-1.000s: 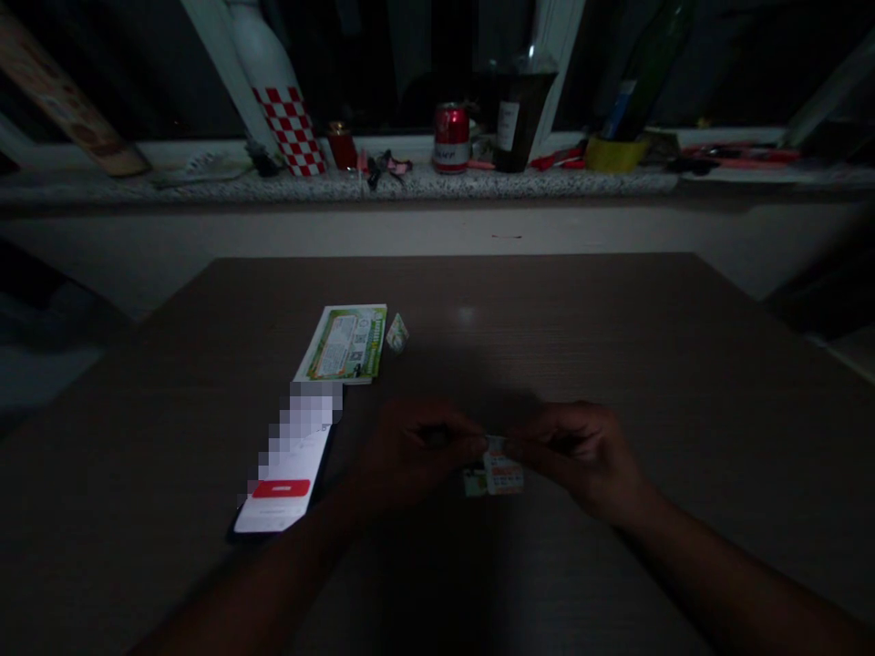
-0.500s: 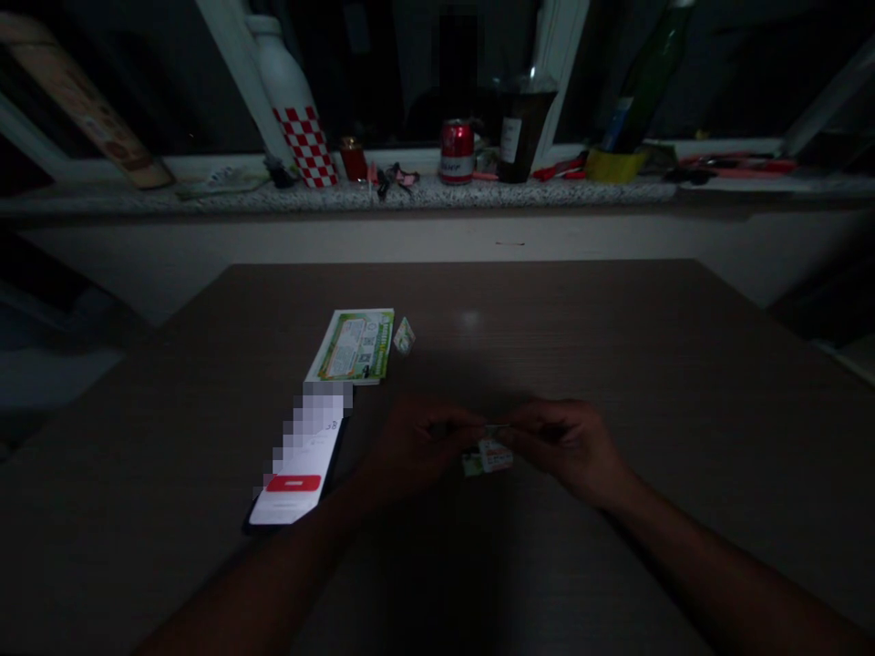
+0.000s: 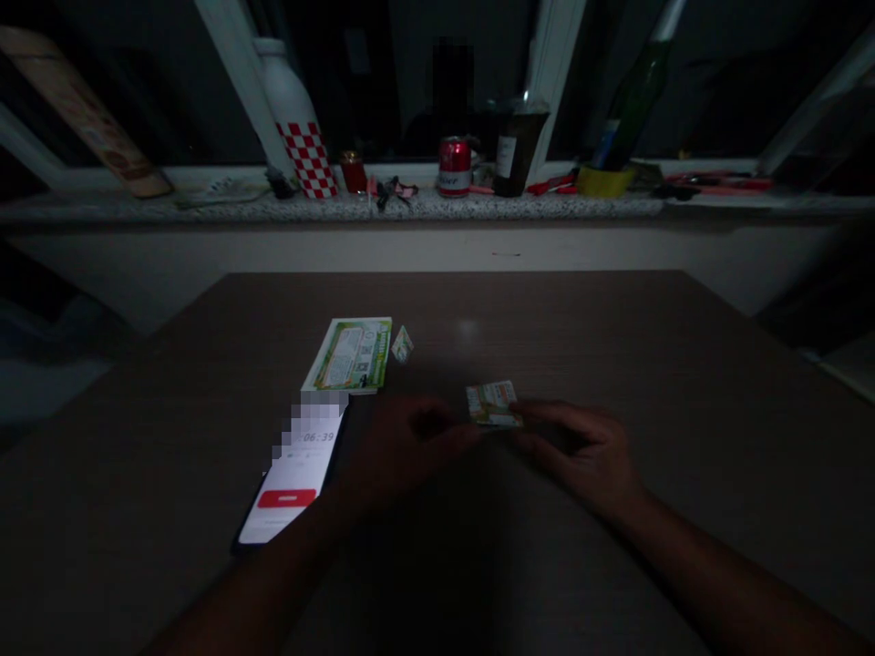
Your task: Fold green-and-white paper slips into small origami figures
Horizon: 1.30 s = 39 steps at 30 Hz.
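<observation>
Between my hands is a small printed piece of paper [image 3: 490, 403], whitish with green and orange print, raised over the dark wooden table [image 3: 588, 328]. My right hand [image 3: 589, 448] pinches it at its right edge with thumb and fingers. At the lower left edge, the thumb of my left hand [image 3: 416, 448] meets the paper, its other fingers curled and partly lost in shadow. A small folded paper piece [image 3: 403, 345] stands on the table beyond my left hand. Beside that lies a green and white printed booklet [image 3: 350, 355].
A lit phone [image 3: 291, 487] with a red button on its screen lies left of my left forearm. Along the stone windowsill [image 3: 416, 206] stand a checkered white bottle [image 3: 301, 137], a red can [image 3: 455, 167], a dark pouch [image 3: 514, 155] and a green bottle [image 3: 633, 100].
The paper has turned up, so its printed face now shows above my fingertips instead of hanging below them. My left fingers have drawn slightly back from my right. The view has tilted slightly upward.
</observation>
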Available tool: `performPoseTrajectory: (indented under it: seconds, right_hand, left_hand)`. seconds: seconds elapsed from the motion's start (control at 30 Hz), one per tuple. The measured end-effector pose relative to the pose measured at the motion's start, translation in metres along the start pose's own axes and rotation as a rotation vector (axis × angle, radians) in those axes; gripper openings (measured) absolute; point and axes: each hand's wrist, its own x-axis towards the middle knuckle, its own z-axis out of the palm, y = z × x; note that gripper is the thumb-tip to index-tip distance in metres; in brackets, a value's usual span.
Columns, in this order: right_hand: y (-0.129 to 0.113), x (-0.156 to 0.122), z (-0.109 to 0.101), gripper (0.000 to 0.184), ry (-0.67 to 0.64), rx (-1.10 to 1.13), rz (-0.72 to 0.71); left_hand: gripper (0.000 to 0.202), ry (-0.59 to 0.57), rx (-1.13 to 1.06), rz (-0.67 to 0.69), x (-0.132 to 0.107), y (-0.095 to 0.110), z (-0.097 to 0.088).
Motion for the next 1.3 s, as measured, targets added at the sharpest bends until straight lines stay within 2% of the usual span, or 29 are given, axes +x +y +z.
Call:
performPoseTrajectory:
  seconds: [0.03, 0.1, 0.17, 0.27, 0.37, 0.43, 0.5, 0.63, 0.83, 1.0, 1.17, 1.3]
  right_hand:
    - [0.000, 0.000, 0.000, 0.019, 0.011, -0.013, -0.009]
    - [0.001, -0.001, 0.000, 0.019, 0.035, -0.038, 0.001]
    - [0.001, -0.003, 0.002, 0.018, 0.035, -0.030, 0.028]
    - [0.000, -0.006, 0.007, 0.015, 0.034, 0.070, 0.112]
    - [-0.002, -0.006, 0.011, 0.020, 0.008, 0.267, 0.309]
    - [-0.002, -0.005, 0.012, 0.018, -0.066, 0.404, 0.450]
    - [-0.003, -0.003, 0.013, 0.012, -0.128, 0.493, 0.549]
    - [-0.004, 0.000, 0.013, 0.015, -0.162, 0.535, 0.645]
    - [-0.004, -0.003, 0.011, 0.019, -0.197, 0.473, 0.620]
    - [-0.006, -0.004, 0.010, 0.021, -0.206, 0.466, 0.591]
    - [-0.010, -0.002, 0.010, 0.025, -0.147, 0.398, 0.533]
    - [-0.010, -0.002, 0.009, 0.028, -0.155, 0.401, 0.508]
  left_hand:
    - [0.043, -0.103, -0.113, -0.065, 0.002, -0.003, 0.002]
    - [0.046, -0.229, -0.343, -0.105, 0.004, -0.009, 0.009]
    - [0.042, -0.241, -0.480, -0.109, 0.006, -0.011, 0.016]
    - [0.031, -0.167, -0.399, -0.110, 0.004, -0.009, 0.022]
    - [0.031, -0.112, -0.239, -0.100, 0.001, -0.005, 0.021]
    - [0.033, -0.121, -0.189, -0.089, 0.000, -0.004, 0.019]
    - [0.033, -0.133, -0.181, -0.083, 0.000, -0.005, 0.018]
    - [0.025, -0.116, -0.233, -0.040, 0.000, -0.007, 0.019]
    - [0.016, -0.097, -0.321, -0.064, 0.000, -0.003, 0.019]
    - [0.022, -0.053, -0.278, -0.116, 0.000, -0.003, 0.021]
    - [0.023, -0.087, -0.305, -0.137, -0.001, -0.002, 0.022]
    - [0.025, -0.123, -0.354, -0.154, -0.001, -0.002, 0.021]
